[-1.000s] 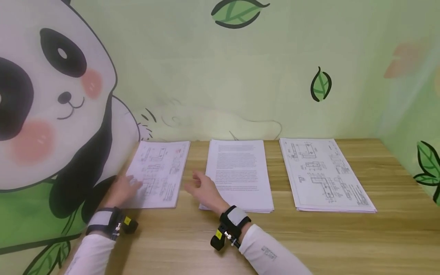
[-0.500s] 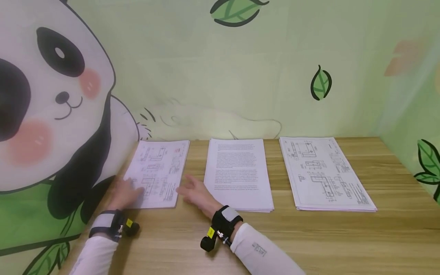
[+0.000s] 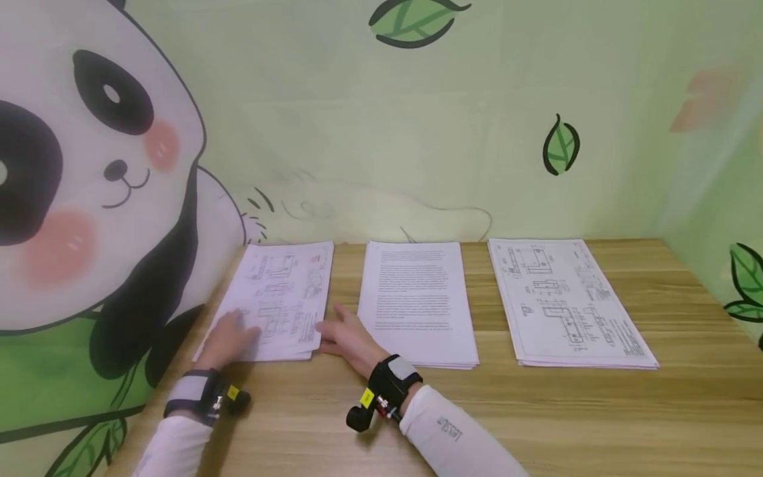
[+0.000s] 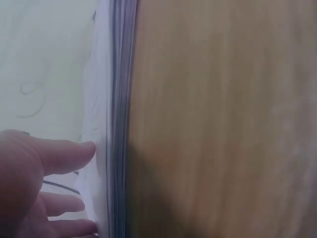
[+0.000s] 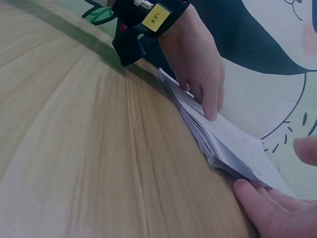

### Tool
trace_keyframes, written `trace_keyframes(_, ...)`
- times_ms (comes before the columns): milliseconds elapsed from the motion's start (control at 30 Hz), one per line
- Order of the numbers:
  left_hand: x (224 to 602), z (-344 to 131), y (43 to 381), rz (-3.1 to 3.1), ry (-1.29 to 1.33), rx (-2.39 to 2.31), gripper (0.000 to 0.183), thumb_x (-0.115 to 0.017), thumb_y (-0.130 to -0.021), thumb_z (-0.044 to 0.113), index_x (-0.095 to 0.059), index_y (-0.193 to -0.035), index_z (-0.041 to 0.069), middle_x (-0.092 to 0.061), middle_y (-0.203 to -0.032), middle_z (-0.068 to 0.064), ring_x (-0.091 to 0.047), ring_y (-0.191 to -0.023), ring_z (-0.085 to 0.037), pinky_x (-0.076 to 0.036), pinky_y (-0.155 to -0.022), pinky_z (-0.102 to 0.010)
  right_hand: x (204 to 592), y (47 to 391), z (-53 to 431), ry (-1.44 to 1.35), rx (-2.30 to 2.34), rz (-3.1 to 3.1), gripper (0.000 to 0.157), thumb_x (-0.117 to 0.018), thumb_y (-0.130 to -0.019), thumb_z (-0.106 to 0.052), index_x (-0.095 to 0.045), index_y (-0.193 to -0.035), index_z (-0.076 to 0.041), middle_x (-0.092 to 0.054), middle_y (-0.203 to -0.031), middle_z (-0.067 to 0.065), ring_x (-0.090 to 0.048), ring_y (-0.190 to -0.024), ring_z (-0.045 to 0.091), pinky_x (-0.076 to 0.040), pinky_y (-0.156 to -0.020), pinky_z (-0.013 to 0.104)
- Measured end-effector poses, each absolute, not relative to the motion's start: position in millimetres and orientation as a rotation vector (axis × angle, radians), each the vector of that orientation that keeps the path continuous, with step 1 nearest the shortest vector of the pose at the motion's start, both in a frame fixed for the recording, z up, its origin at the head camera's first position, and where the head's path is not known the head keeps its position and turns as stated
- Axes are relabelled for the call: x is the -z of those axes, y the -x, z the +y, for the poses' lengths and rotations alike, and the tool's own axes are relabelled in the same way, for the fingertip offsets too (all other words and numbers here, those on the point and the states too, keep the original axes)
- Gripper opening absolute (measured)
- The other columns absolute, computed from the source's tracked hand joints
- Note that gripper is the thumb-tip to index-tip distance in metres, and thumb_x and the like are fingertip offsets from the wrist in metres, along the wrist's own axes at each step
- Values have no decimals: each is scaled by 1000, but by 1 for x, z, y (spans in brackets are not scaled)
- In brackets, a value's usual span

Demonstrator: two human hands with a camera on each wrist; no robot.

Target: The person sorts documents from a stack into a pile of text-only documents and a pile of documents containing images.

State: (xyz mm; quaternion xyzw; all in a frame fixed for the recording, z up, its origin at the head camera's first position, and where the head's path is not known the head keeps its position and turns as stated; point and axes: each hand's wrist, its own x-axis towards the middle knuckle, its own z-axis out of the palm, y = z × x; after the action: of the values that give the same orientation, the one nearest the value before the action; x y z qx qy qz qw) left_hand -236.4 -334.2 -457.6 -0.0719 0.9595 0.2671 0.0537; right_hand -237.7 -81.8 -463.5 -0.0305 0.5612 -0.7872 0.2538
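Looking past the text stack (image 3: 417,305) to a pale green, leaf-painted wall (image 3: 334,132), spread behind and above. Finding wood-grained tabletop (image 3: 596,424) under and around the text stack. Seeing, beyond its left side, a large painted panda (image 3: 125,159), cropped by the head view's left edge. Noting a right drawing stack (image 3: 572,305) near the text stack's right side and a left drawing stack (image 3: 283,298) near its left, with slightly uneven sheets. Can follow two pale sleeves (image 3: 459,430), nearer than the text stack, only to the bottom edge. Finding the left hand (image 3: 229,339) left of the text stack, resting on the left drawing stack with loosely extended fingers, clasping nothing; cropped in the left wrist view. Finding the right hand (image 3: 352,341) by the text stack's near left side, relaxed, clasping nothing, with thumb apart and fingers touching the left drawing stack's near right corner; can't see every fingertip under the sheets. Cannot read the text stack's print: too small.
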Motion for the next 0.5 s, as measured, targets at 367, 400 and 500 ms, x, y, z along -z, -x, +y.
trace_keyframes(367, 451, -320, 221, 2894, 294, -801, 69, -48, -93, 28, -19, -144, -8, -21, -148, -34, -21, -134, -51, -22, -108, -64, 459, 239, -88, 90, 2066, 1696, 54, -54, -89, -8, -35, -140, -1, -62, -119, 18, -64, -99, 25, -55, -85, 40)
trace_keyframes(400, 449, -319, 220, 2888, 296, -817, 69, -48, -93, 29, -19, -145, -7, -22, -149, -34, -22, -134, -50, -22, -108, -64, 459, 238, -89, 97, 2059, 1709, 49, -53, -89, -8, -40, -136, -1, -62, -119, 18, -64, -100, 25, -55, -84, 39)
trace_keyframes(500, 447, -316, 217, 2880, 287, -855, 67, -47, -94, 31, -23, -144, -6, -25, -148, -32, -24, -134, -49, -24, -108, -62, 458, 237, -89, 86, 2051, 1735, 41, -51, -90, -7, -49, -130, -2, -63, -120, 18, -63, -103, 26, -54, -85, 38)
